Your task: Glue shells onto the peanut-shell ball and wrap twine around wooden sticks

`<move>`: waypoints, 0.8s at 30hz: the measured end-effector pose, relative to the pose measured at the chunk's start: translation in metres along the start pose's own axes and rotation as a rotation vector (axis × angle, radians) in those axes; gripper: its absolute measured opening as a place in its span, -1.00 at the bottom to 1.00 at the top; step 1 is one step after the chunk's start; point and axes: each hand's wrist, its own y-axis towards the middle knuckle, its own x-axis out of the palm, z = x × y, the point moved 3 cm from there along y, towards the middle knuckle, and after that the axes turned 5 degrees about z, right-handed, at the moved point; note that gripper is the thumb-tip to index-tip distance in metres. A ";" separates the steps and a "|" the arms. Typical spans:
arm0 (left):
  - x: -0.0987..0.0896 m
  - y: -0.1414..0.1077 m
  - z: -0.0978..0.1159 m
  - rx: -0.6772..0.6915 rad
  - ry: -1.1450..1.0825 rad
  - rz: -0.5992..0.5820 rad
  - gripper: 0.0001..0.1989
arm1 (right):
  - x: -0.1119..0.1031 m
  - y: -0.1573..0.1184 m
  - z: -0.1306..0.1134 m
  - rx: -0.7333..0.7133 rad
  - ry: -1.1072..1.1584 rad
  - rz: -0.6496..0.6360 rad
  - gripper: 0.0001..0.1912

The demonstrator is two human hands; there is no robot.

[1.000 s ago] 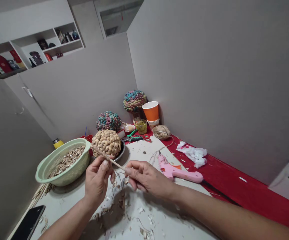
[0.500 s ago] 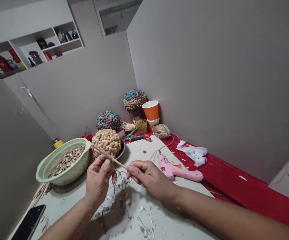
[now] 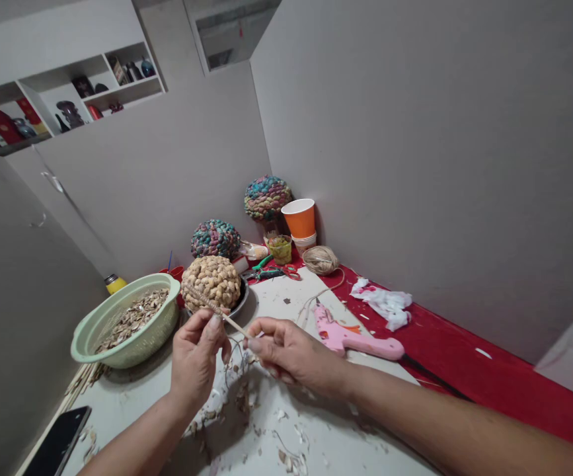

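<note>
Between my two hands a thin wooden stick (image 3: 235,324) is held up above the table, slanting from upper left to lower right. Twine is wrapped round its upper left part, and a loose strand hangs below. My left hand (image 3: 199,350) pinches the stick near the edge of the wrapping, thumb against fingers. My right hand (image 3: 286,350) grips the bare lower end between thumb and curled fingers. Just behind the stick's wrapped end, a ball covered in pale nutshells (image 3: 213,283) sits in a dark dish. A pink glue gun (image 3: 353,337) lies right of my right hand.
A green basin (image 3: 160,334) of shells stands at left, near a phone (image 3: 58,441) and several sticks. Farther back are two coloured shell balls, an orange cup (image 3: 299,218), a twine ball (image 3: 320,260), pliers and scissors. Shell scraps litter the table; crumpled white plastic (image 3: 382,303) lies at right.
My right hand has shifted slightly left along the stick, its fingers curling more. My left hand stays almost in place, still pinching the wrapped part.
</note>
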 end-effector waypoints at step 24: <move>-0.010 0.001 -0.005 0.115 0.065 0.022 -0.81 | 0.003 -0.003 -0.004 -0.131 -0.162 0.092 -0.61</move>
